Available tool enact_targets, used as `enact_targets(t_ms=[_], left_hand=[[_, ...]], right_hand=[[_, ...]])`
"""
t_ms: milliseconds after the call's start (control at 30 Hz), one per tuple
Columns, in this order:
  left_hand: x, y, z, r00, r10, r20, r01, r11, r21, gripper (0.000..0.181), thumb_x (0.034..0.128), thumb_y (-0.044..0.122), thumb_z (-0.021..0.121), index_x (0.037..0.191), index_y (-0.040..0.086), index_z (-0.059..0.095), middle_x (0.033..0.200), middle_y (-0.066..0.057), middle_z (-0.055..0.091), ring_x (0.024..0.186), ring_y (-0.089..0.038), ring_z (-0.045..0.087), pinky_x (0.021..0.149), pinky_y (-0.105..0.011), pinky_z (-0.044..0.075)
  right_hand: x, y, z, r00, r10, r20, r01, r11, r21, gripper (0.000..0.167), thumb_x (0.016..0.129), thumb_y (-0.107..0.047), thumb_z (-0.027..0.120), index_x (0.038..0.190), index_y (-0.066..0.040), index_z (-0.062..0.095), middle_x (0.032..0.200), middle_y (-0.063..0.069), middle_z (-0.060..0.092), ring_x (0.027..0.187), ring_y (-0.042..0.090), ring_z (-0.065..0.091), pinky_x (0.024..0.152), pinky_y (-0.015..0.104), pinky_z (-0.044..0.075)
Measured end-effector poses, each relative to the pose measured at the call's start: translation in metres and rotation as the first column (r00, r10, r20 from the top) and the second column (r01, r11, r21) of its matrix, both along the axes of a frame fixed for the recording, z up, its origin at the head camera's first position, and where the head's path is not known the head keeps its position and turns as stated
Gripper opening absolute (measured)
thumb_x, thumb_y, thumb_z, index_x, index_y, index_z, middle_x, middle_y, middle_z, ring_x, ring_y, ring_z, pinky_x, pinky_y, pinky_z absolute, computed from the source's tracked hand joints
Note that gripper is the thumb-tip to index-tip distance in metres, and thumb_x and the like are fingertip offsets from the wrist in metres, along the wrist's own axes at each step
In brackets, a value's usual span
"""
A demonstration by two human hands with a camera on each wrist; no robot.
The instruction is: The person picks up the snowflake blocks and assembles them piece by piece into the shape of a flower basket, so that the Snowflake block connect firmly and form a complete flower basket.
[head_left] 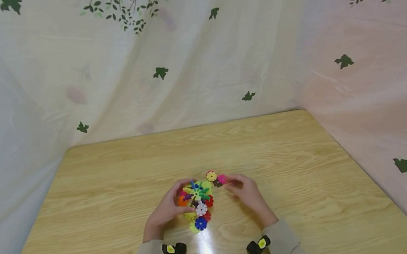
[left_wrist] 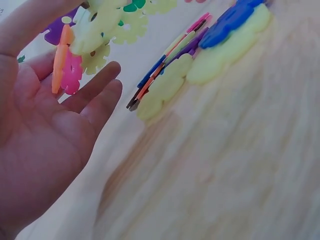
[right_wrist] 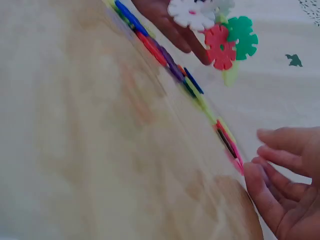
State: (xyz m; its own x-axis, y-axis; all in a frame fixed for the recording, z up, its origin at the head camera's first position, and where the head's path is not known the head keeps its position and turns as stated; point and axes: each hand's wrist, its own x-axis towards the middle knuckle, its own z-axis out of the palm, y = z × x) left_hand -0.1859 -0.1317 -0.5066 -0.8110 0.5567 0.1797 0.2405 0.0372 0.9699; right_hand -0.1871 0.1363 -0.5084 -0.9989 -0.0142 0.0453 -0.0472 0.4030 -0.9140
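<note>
From where I stood, the left hand (head_left: 165,211) gripped a cluster (head_left: 197,192) of slotted, flower-shaped discs between thumb and fingers, holding it above the table (head_left: 309,155). An orange disc (left_wrist: 60,62) and a pink disc (left_wrist: 73,75) sat within that grip, while a white disc (head_left: 201,209) stuck out by the thumb tip. The joints looked like the weak point to me: too firm a squeeze might have popped a slot apart, and a slack one could have let the lot tip over.

Below the grip lay overlapping flat discs (left_wrist: 167,91), a blue disc (head_left: 200,223) among them. Any piece shed from above would have landed there and been hard to pick out.

The right hand (head_left: 248,192) had its fingertips at a magenta disc (head_left: 222,179); whether they pinched it or merely touched it, I couldn't tell. A dark disc (head_left: 217,183) and a yellow disc (head_left: 211,176) lay just past those fingertips, so a careless tug, I judged, risked dragging them askew.
</note>
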Motion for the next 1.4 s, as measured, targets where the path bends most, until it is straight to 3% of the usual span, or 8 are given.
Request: enact_targets(t_ms=[200,433,600,667,833,967,1167,1400], left_hand=[[0.001,-0.003,0.002,0.998,0.02,0.061,-0.02,1.0,0.0,0.075,0.0783,0.007,0.078,0.143,0.009,0.04,0.147,-0.015,0.043,0.119,-0.004,0.053,0.101,-0.016,0.046],[0.002,-0.006,0.004,0.997,0.028,0.071,-0.026,0.999,-0.019,0.078,0.0801,0.009,0.077,0.146,0.01,0.036,0.149,-0.017,0.039,0.117,-0.009,0.054,0.099,-0.016,0.046],[0.002,-0.007,0.004,0.997,0.059,0.05,-0.056,0.996,-0.068,0.081,0.0789,0.011,0.079,0.147,0.008,0.035,0.151,-0.016,0.038,0.123,-0.017,0.051,0.101,-0.013,0.041],[0.001,-0.006,0.004,0.997,0.071,0.035,-0.068,0.994,-0.082,0.081,0.0788,0.011,0.079,0.147,0.008,0.035,0.15,-0.016,0.039,0.125,-0.019,0.051,0.102,-0.011,0.038],[0.0,-0.007,0.003,0.996,0.079,0.038,-0.076,0.994,-0.077,0.083,0.0784,0.008,0.078,0.148,0.008,0.033,0.149,-0.017,0.04,0.126,-0.028,0.051,0.104,-0.015,0.04],[0.001,-0.009,0.003,0.992,0.107,0.07,-0.103,0.993,-0.058,0.085,0.0778,0.005,0.077,0.149,0.008,0.031,0.155,-0.013,0.033,0.139,-0.034,0.038,0.118,-0.036,0.031],[0.002,-0.01,0.004,0.979,0.171,0.115,-0.168,0.985,-0.034,0.083,0.0793,0.008,0.077,0.15,0.014,0.034,0.16,-0.009,0.025,0.149,-0.033,0.015,0.121,-0.059,0.009],[0.001,-0.013,0.005,0.978,0.158,0.137,-0.16,0.987,0.006,0.08,0.081,0.009,0.076,0.15,0.014,0.035,0.161,-0.009,0.023,0.149,-0.035,0.012,0.121,-0.059,0.008]], right_hand=[[-0.019,-0.002,0.005,0.997,0.039,-0.066,-0.023,0.974,0.227,0.026,0.084,-0.006,0.073,0.109,-0.002,0.071,0.092,0.013,0.066,0.082,0.019,0.061,0.062,0.024,0.054],[-0.043,-0.024,0.019,0.991,0.135,-0.01,-0.115,0.881,0.458,0.032,0.085,-0.02,0.075,0.113,-0.005,0.071,0.089,0.008,0.059,0.079,0.017,0.052,0.068,0.028,0.047],[-0.051,-0.032,0.026,0.984,0.176,0.023,-0.158,0.808,0.567,0.018,0.082,-0.02,0.077,0.094,-0.006,0.072,0.082,0.005,0.059,0.075,0.015,0.049,0.065,0.026,0.043],[-0.051,-0.033,0.029,0.984,0.174,0.047,-0.168,0.797,0.581,0.015,0.081,-0.018,0.078,0.088,-0.007,0.07,0.081,0.004,0.059,0.075,0.015,0.05,0.064,0.025,0.043],[-0.043,-0.029,0.035,0.98,0.167,0.111,-0.2,0.838,0.508,0.016,0.081,-0.013,0.077,0.084,-0.006,0.063,0.081,0.005,0.062,0.072,0.015,0.054,0.06,0.025,0.046],[-0.033,-0.024,0.033,0.982,0.165,0.097,-0.19,0.893,0.408,0.014,0.083,-0.01,0.075,0.083,-0.006,0.061,0.079,0.005,0.062,0.07,0.014,0.054,0.057,0.022,0.045],[-0.021,-0.023,0.032,0.996,0.059,0.072,-0.065,0.994,0.089,0.016,0.085,-0.005,0.071,0.099,0.001,0.066,0.086,0.016,0.07,0.068,0.013,0.062,0.056,0.027,0.056],[-0.013,-0.025,0.037,0.992,-0.032,0.122,0.049,0.989,-0.139,0.025,0.088,-0.005,0.068,0.111,0.004,0.068,0.092,0.017,0.071,0.068,0.013,0.065,0.057,0.029,0.059]])
